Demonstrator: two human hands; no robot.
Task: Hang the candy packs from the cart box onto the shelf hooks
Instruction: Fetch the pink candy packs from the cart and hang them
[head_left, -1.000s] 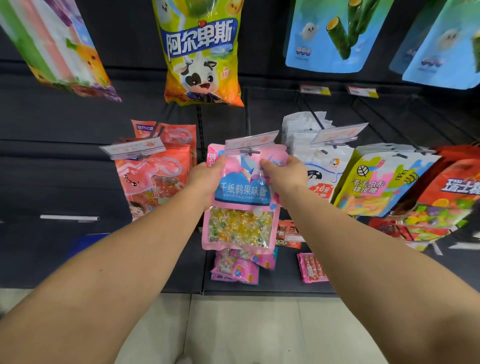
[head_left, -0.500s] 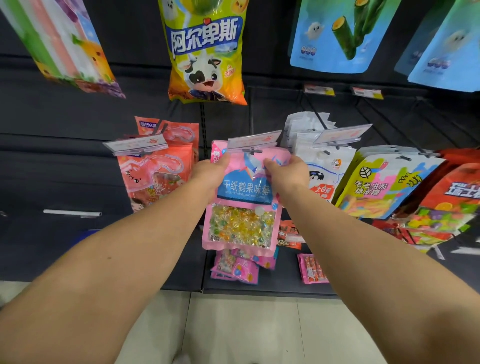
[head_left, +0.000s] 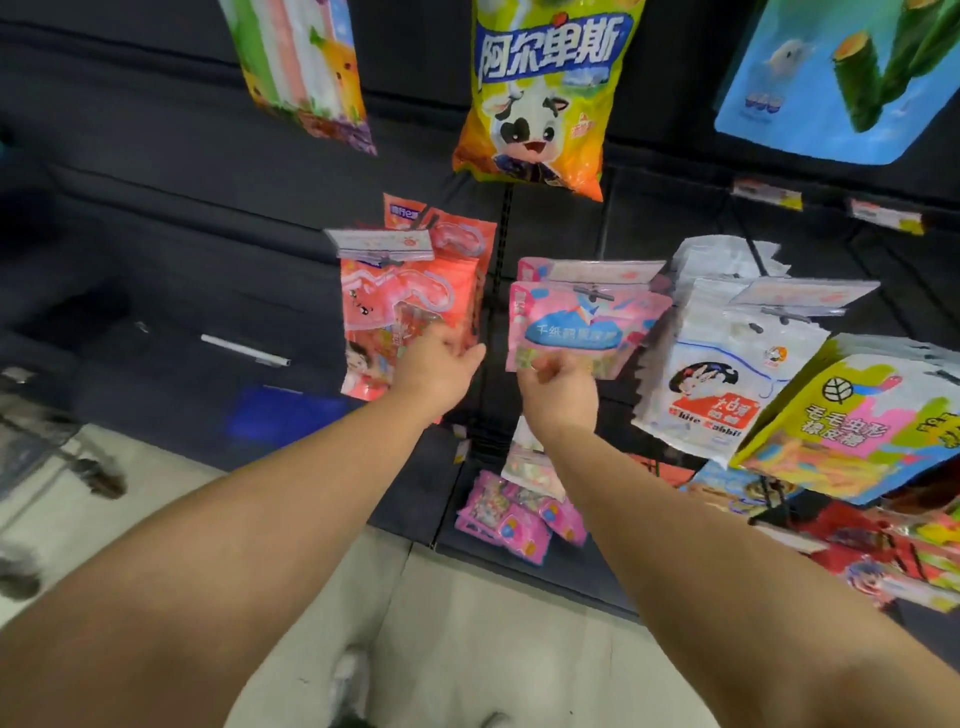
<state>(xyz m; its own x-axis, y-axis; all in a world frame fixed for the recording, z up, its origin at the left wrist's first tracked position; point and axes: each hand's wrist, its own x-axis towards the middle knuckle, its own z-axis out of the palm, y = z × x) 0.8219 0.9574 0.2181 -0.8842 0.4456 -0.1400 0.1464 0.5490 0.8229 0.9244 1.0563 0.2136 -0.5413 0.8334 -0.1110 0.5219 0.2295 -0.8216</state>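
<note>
At frame centre, the pink candy pack (head_left: 582, 325) hangs on its hook (head_left: 595, 296). The right hand (head_left: 558, 392) pinches its lower edge in its grip. The left hand (head_left: 441, 366), grip released, hovers beside the red packs (head_left: 410, 306).

A narrow dark gap of back panel runs between the red packs (head_left: 410, 306) and the pink candy pack (head_left: 576, 332) — the left hand (head_left: 441, 366) sits in it. Rightward, white packs (head_left: 727, 364) crowd close; left of the red packs, the panel lies bare.
</note>
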